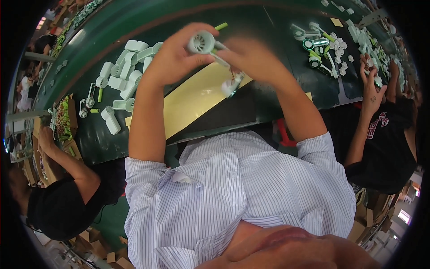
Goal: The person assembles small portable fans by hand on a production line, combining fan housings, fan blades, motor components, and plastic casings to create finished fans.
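Note:
My left hand [172,56] is closed around a pale green mini-fan housing [201,42], its round vented end tilted up toward me. Close to its right side is my right hand [256,58], blurred by motion; its fingertips are at a pale strip running from the housing, and its exact grip cannot be made out. Below the fingers hangs a small white and teal part [232,86], also blurred. A yellow-green cylindrical battery [221,26] shows just beyond my hands. Under them lies a yellow sheet [190,107] on the dark green table.
Several pale green housings [130,74] lie in a heap at left, near loose batteries [100,95] and wired parts [83,108]. Fan assemblies [316,44] and small white pieces [342,56] lie at right. Co-workers sit on both sides, one with a hand [371,92] over the table.

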Action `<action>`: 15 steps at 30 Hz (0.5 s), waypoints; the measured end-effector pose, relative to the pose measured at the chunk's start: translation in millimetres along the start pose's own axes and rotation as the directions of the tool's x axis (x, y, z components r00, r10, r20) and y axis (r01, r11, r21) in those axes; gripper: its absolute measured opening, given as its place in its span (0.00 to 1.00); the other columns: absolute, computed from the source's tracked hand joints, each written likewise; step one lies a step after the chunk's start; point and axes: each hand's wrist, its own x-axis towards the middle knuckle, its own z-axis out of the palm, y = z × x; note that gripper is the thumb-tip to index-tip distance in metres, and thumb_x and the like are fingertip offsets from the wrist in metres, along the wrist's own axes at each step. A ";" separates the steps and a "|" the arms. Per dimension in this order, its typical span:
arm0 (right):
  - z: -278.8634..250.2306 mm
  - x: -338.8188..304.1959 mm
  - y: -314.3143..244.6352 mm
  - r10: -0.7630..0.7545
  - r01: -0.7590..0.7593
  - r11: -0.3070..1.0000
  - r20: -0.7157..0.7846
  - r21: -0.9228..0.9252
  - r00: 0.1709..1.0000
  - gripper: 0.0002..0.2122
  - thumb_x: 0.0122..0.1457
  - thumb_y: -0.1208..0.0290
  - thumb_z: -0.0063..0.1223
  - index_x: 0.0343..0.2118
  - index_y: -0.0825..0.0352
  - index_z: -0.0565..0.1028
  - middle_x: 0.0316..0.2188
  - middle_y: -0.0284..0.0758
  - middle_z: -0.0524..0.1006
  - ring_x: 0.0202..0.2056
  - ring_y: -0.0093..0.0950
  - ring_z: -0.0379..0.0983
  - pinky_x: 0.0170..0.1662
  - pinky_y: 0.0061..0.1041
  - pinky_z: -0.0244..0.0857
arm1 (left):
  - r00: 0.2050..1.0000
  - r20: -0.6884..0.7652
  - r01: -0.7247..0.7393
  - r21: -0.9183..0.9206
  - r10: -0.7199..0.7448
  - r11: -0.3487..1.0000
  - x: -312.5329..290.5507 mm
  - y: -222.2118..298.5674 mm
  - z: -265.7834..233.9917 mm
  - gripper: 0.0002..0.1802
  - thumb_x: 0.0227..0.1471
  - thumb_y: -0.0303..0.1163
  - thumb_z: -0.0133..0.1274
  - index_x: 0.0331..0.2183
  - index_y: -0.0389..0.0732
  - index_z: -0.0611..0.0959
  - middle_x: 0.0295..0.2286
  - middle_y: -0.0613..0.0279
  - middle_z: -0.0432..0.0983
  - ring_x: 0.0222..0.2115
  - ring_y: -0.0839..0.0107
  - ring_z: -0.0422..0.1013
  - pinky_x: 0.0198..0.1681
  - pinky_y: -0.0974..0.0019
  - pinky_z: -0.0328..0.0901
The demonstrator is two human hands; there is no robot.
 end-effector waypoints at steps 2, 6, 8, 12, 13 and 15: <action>-1.9 10.6 -8.0 0.044 -0.041 0.998 -0.054 0.050 0.998 0.16 0.53 0.59 0.61 0.34 0.69 0.76 0.23 0.36 0.77 0.26 0.23 0.75 0.29 0.24 0.67 | 0.996 -0.081 0.030 -0.162 -0.043 0.986 4.6 -5.0 6.9 0.27 0.45 0.25 0.64 0.48 0.39 0.73 0.42 0.62 0.73 0.41 0.73 0.70 0.47 0.68 0.66; 9.5 28.3 -2.0 -0.065 0.054 0.998 -0.317 -0.044 0.946 0.16 0.51 0.60 0.61 0.33 0.71 0.77 0.25 0.36 0.78 0.27 0.25 0.75 0.31 0.25 0.68 | 0.841 -0.420 0.168 -0.398 -0.342 0.902 5.9 -27.0 56.7 0.17 0.54 0.36 0.58 0.42 0.36 0.74 0.32 0.64 0.75 0.34 0.75 0.71 0.41 0.71 0.66; 17.1 31.3 -0.4 -0.100 0.056 0.990 -0.348 -0.133 0.932 0.16 0.50 0.61 0.60 0.34 0.70 0.75 0.26 0.37 0.79 0.28 0.28 0.76 0.32 0.26 0.69 | 0.752 -0.449 -0.027 -0.752 -0.482 0.658 7.1 -9.1 81.8 0.13 0.57 0.37 0.53 0.37 0.37 0.76 0.31 0.66 0.73 0.30 0.78 0.69 0.35 0.73 0.64; 25.8 32.0 -0.1 -0.126 0.025 0.954 -0.323 -0.299 0.938 0.18 0.48 0.60 0.60 0.35 0.69 0.72 0.27 0.38 0.79 0.30 0.32 0.77 0.34 0.29 0.70 | 0.679 -0.432 -0.040 -0.829 -0.593 0.558 5.9 -23.8 75.2 0.10 0.59 0.35 0.48 0.33 0.38 0.77 0.29 0.66 0.73 0.28 0.80 0.67 0.30 0.75 0.61; 24.1 32.0 -1.6 -0.099 -0.003 0.948 -0.303 -0.318 0.948 0.19 0.47 0.60 0.60 0.35 0.69 0.71 0.28 0.39 0.79 0.31 0.33 0.78 0.35 0.29 0.70 | 0.695 -0.466 0.005 -0.759 -0.548 0.651 7.3 -21.3 74.3 0.10 0.58 0.35 0.47 0.32 0.37 0.77 0.27 0.66 0.73 0.26 0.80 0.67 0.28 0.75 0.61; 18.9 32.4 -3.0 -0.102 0.021 0.944 -0.228 -0.329 0.968 0.20 0.48 0.60 0.60 0.37 0.70 0.71 0.29 0.39 0.79 0.31 0.32 0.78 0.35 0.29 0.70 | 0.734 -0.513 0.095 -0.571 -0.445 0.815 9.2 -28.7 68.7 0.13 0.58 0.35 0.47 0.30 0.35 0.79 0.24 0.64 0.75 0.23 0.78 0.69 0.25 0.73 0.62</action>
